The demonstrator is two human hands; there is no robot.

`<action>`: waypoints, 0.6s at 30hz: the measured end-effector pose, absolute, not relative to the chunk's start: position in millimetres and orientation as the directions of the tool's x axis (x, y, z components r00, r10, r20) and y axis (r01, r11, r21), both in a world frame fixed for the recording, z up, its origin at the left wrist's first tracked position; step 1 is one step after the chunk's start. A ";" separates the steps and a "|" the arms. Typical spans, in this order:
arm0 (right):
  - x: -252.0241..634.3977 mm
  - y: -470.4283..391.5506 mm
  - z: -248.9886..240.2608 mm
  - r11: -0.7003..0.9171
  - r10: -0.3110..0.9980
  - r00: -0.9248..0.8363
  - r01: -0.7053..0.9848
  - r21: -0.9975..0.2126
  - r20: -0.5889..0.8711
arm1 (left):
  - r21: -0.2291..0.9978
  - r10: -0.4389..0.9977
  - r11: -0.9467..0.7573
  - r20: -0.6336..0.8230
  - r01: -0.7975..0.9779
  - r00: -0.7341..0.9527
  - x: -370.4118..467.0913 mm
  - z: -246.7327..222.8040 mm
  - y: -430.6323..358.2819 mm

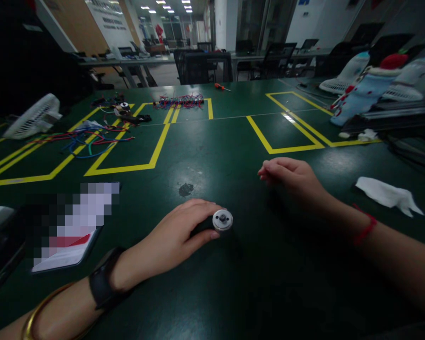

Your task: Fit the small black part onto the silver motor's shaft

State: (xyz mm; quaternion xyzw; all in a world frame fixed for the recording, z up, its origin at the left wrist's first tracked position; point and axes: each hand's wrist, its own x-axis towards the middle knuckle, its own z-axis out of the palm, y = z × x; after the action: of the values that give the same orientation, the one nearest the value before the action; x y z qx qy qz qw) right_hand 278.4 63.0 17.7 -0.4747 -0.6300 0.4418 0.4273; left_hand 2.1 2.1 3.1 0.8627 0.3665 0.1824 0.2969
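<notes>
A small round metal motor (222, 220) stands on the dark green table (205, 156), its silver top with a central shaft facing up. The thumb and fingers of my left hand (184, 229) are wrapped round its left side. To the right and a little farther off, my right hand (292, 174) hovers over the table with its fingers curled and pressed together. Whether anything small is between those fingertips is hidden. A white tissue (389, 194) lies to the right of my right wrist.
A phone (81, 226) lies at the left, near a dark object. Loose coloured wires (95, 139), a white fan (35, 115) and a wire bundle (179, 101) sit farther back. An orange screwdriver (219, 87) lies at the far edge; a blue plush bottle (364, 94) is at the right.
</notes>
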 end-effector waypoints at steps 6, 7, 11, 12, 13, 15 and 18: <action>285.4 77.8 -1.8 0.051 0.998 -0.039 0.156 -0.986 0.046 | 0.648 0.735 -0.561 0.104 0.515 0.670 1.7 1.8 3.4; 284.7 77.0 -1.9 0.061 0.997 -0.052 0.173 -0.983 0.052 | 0.649 0.735 -0.562 0.106 0.514 0.670 1.6 1.8 3.4; 282.6 73.5 -0.6 0.099 0.993 -0.079 0.216 -0.971 0.084 | 0.649 0.738 -0.558 0.105 0.517 0.666 1.8 2.1 3.1; 282.6 73.3 -0.5 0.100 0.993 -0.075 0.218 -0.971 0.086 | 0.649 0.739 -0.559 0.107 0.517 0.665 1.9 2.3 3.0; 282.6 73.3 -0.5 0.098 0.994 -0.072 0.223 -0.970 0.084 | 0.647 0.739 -0.560 0.108 0.517 0.664 2.1 2.4 2.9; 282.7 73.7 -0.4 0.095 0.994 -0.069 0.232 -0.968 0.081 | 0.645 0.739 -0.565 0.118 0.515 0.663 2.3 2.6 2.8; 282.6 73.4 0.1 0.087 0.993 -0.096 0.240 -0.967 0.066 | 0.645 0.739 -0.567 0.122 0.513 0.663 2.3 2.6 2.5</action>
State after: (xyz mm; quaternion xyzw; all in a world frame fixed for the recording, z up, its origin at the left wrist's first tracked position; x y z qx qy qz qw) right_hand 282.6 73.4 0.1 -0.5157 -0.5978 0.4363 0.4315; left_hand 2.3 2.5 2.6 0.8637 0.3624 0.1930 0.2922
